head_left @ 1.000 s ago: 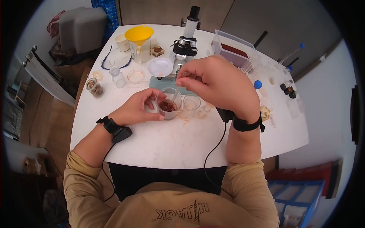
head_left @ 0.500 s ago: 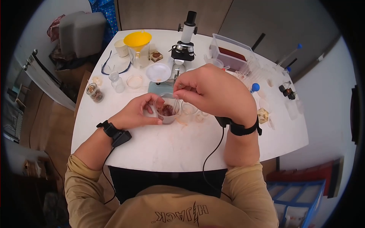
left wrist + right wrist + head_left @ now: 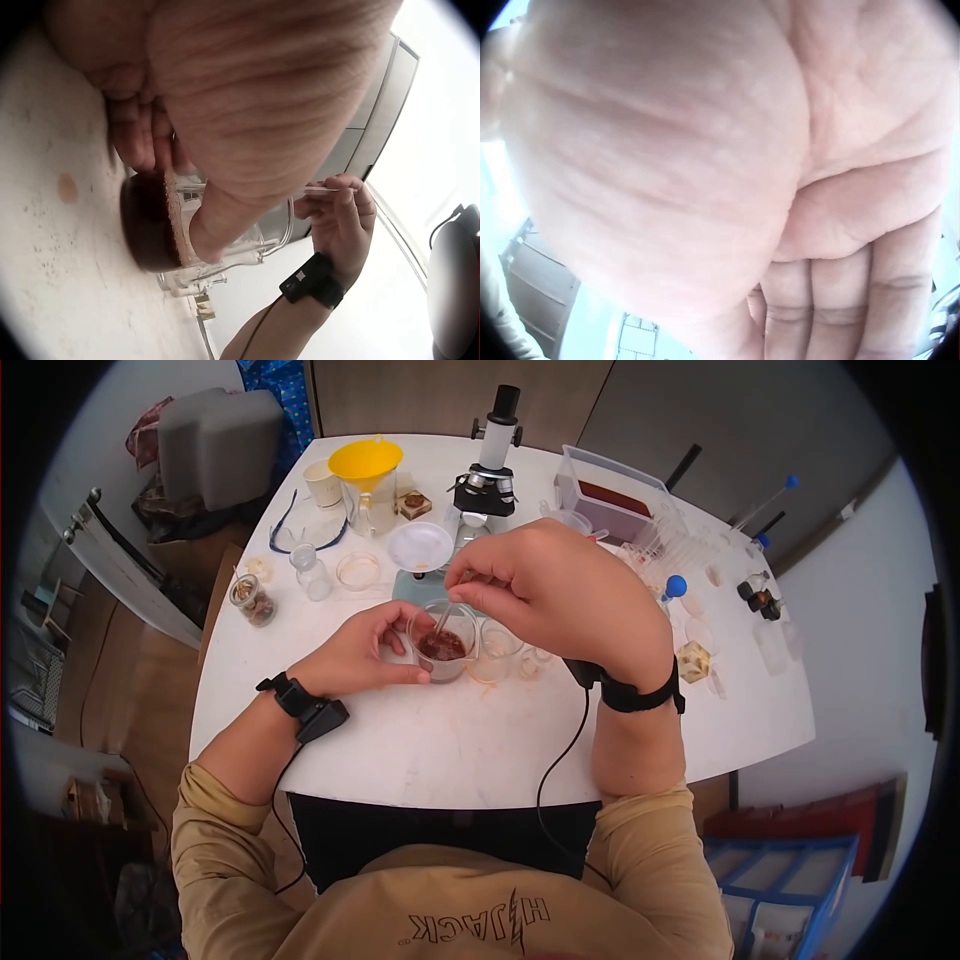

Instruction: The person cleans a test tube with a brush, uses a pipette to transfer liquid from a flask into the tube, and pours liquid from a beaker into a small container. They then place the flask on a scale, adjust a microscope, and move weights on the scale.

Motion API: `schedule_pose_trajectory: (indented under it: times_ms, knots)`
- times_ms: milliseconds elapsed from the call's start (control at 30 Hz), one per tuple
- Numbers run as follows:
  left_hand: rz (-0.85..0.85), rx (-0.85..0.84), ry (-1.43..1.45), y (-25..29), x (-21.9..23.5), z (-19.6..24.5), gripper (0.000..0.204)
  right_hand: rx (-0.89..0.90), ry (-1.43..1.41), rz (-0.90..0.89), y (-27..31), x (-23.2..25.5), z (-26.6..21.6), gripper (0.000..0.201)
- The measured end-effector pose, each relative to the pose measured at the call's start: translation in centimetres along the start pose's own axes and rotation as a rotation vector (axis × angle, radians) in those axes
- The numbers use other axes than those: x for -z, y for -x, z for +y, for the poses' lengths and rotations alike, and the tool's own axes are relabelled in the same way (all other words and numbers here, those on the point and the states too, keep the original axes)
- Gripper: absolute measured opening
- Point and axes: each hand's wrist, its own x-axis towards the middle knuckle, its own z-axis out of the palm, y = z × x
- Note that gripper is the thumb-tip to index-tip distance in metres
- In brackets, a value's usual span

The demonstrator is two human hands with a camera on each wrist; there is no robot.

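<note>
In the head view, a clear glass beaker [image 3: 447, 669] with red-brown liquid [image 3: 441, 646] stands near the middle of the white table. My left hand [image 3: 352, 650] holds it from the left, fingers at the far side and thumb along the near wall. My right hand [image 3: 565, 595] is raised above the beaker and pinches a thin clear rod [image 3: 443, 619] between thumb and fingers. The rod slants down inside the beaker. The left wrist view shows the dark liquid [image 3: 150, 217] from the side, topped by a frothy rim. Only palm and folded fingers show in the right wrist view.
Right beside the beaker stands a small glass dish [image 3: 500, 644]. Behind are a microscope [image 3: 490, 475], a white dish [image 3: 420, 547] and a yellow funnel [image 3: 365, 458]. Safety glasses [image 3: 280, 542] and a jar [image 3: 251, 603] lie left; a plastic box [image 3: 605, 510] and dark bottles [image 3: 765, 603] right.
The rod has swung from the right side of the beaker to its far left part, and my right hand has shifted slightly left. The left hand keeps its hold on the beaker.
</note>
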Motion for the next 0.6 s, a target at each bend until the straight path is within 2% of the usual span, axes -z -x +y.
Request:
schedule_pose_trajectory:
  times_ms: [167,233,267,333,433,467,533,600]
  knots:
    - [-0.003,0.009,0.048,0.2,0.0,0.5,0.072,-0.019,-0.09,-0.104,0.3,0.3,-0.1,0.019]
    - [0.005,0.013,0.0,0.0,0.1,-0.1,0.072,-0.016,0.023,0.021,0.2,0.0,0.3,0.019]
    - [0.005,0.011,-0.001,0.0,0.1,0.2,0.072,-0.016,0.025,0.022,0.1,-0.1,0.6,0.019]
    - [-0.009,0.025,0.019,0.1,0.0,0.8,0.073,0.101,-0.033,0.012,-0.3,-0.5,0.9,0.016]
    - [-0.008,0.015,0.041,0.1,0.0,0.5,0.073,0.112,-0.095,-0.069,0.2,-0.1,1.0,0.015]
    - [-0.011,0.018,0.044,0.1,0.0,0.3,0.073,0.108,-0.098,-0.07,0.3,-0.1,0.9,0.015]
    - [0.005,-0.003,0.011,0.0,0.0,0.0,0.072,-0.008,-0.019,-0.004,0.1,0.1,0.7,0.019]
    - [0.004,0.001,0.018,0.0,0.0,0.2,0.071,0.01,-0.031,0.003,-0.3,-0.1,0.6,0.019]
